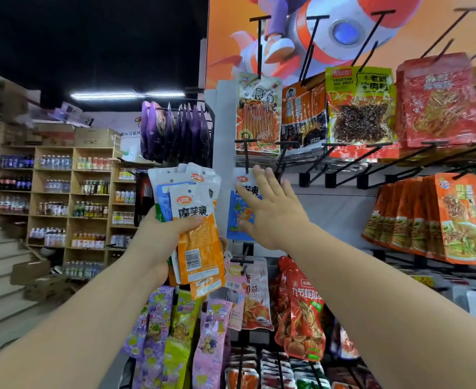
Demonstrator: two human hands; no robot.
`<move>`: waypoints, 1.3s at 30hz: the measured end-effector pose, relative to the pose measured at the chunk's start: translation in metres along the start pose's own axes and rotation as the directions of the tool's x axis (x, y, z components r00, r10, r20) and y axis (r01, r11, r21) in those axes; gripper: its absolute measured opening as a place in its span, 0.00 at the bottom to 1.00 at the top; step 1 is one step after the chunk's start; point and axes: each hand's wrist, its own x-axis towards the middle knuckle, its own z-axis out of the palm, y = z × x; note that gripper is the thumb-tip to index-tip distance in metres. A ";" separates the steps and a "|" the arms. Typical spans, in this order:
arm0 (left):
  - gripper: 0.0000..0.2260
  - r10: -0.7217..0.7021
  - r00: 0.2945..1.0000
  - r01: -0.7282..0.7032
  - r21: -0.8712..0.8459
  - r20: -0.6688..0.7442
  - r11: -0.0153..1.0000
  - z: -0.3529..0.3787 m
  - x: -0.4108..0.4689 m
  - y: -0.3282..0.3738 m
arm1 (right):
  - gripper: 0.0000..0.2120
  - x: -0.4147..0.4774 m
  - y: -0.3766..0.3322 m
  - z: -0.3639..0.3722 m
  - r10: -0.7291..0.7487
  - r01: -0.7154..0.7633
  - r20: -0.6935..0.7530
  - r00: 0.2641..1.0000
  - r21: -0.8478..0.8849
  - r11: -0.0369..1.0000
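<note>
Left hand (161, 242) gripping a fanned bunch of snack packets (194, 220), thumb curling over the orange front one, right hand (270, 209) reaching out with fingers spread, touching the blue packet (238, 217) hanging on a peg hook (246, 155), near the bunch's right.

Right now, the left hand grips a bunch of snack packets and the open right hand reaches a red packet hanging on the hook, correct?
Not red: the head view shows the hanging packet is blue with a white top. The open right hand reaches that packet while the left hand grips the bunch of snack packets.
</note>
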 end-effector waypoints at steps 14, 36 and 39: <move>0.20 -0.006 1.000 0.006 -0.014 0.011 1.000 -0.005 0.025 -0.022 | 0.42 0.049 -0.008 0.017 0.133 -0.127 0.172 0.976 -0.045 0.991; 0.18 -0.046 0.998 0.048 -0.043 0.036 0.998 -0.005 0.038 -0.029 | 0.43 0.059 -0.006 0.037 0.172 -0.163 0.182 0.968 -0.065 0.984; 0.19 -0.056 0.998 0.057 -0.038 0.028 0.998 -0.009 0.039 -0.030 | 0.42 0.066 -0.005 0.040 0.187 -0.174 0.223 0.957 -0.076 0.982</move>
